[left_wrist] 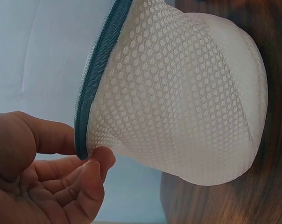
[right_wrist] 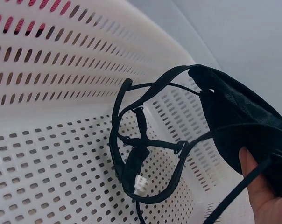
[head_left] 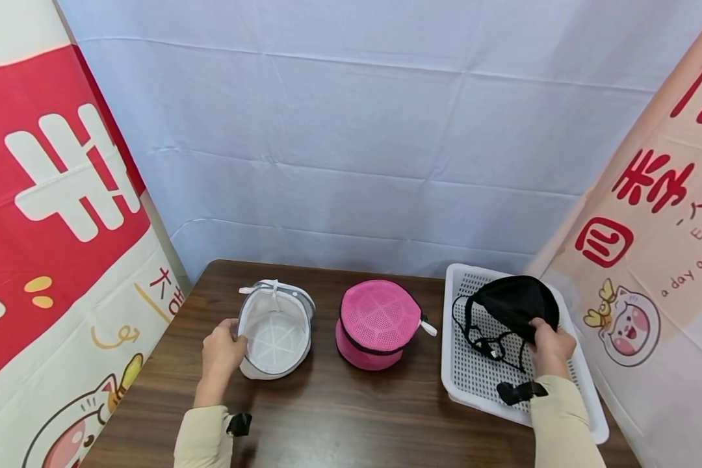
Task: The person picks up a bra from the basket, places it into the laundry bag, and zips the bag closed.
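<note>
One basket (head_left: 474, 376): black bra (head_left: 511, 302), right hand (head_left: 552, 348) gripping | pink bag (head_left: 379, 318): contents unclear

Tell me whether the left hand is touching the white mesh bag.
Touching. The left wrist view shows the left hand pinching the white mesh bag at its teal edge.

Arms (head_left: 207, 434) set wide apart, left fingers (left_wrist: 55, 137) pinching, right fingers (head_left: 541, 330) gripping
</note>
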A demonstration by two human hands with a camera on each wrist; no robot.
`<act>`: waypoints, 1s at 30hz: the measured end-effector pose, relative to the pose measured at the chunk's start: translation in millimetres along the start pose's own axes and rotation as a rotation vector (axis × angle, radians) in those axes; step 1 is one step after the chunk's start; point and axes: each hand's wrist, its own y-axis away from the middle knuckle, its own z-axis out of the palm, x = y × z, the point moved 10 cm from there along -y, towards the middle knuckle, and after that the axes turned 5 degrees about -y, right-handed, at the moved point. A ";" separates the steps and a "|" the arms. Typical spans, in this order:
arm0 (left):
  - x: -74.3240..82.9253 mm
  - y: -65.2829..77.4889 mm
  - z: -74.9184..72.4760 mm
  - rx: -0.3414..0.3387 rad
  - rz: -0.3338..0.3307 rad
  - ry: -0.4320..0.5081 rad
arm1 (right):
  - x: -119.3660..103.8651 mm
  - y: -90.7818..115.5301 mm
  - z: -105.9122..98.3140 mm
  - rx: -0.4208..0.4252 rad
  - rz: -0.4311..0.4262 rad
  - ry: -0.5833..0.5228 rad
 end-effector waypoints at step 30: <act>-13.8 -3.0 -4.0 0.050 -0.051 0.054 | -51.6 67.2 18.7 -0.097 -0.059 -0.149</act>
